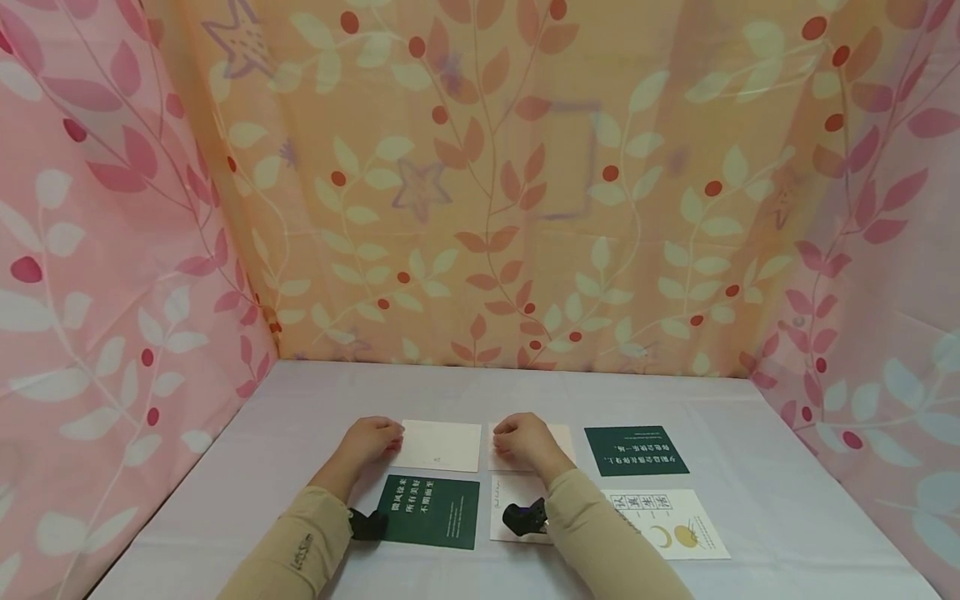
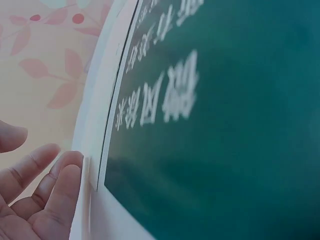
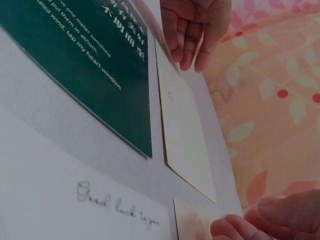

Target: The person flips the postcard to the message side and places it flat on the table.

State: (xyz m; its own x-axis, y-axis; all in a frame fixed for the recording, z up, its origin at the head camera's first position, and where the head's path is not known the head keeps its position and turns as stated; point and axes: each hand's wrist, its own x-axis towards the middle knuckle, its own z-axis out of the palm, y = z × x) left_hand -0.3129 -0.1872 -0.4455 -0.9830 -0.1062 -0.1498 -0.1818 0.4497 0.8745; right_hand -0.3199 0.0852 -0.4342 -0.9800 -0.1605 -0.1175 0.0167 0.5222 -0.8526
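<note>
Left hand: the left hand is at the left edge of the cream card, fingers loosely bent and a bit apart.
Right hand: the right hand is over the left part of the pale pink card, fingers bent. I cannot tell if it pinches.
Back row: cream card, pink card, then a dark green card with white Chinese words, upside down.
Left green card: the near green card says "微风徐来 所有美好 不期而至", also "tap my heart window".
Middle white card: the white card says "Good luck to you".
Sun card: the sun card shows a yellow sun, a moon and boxed Chinese words.
Under them: a white table.
</note>
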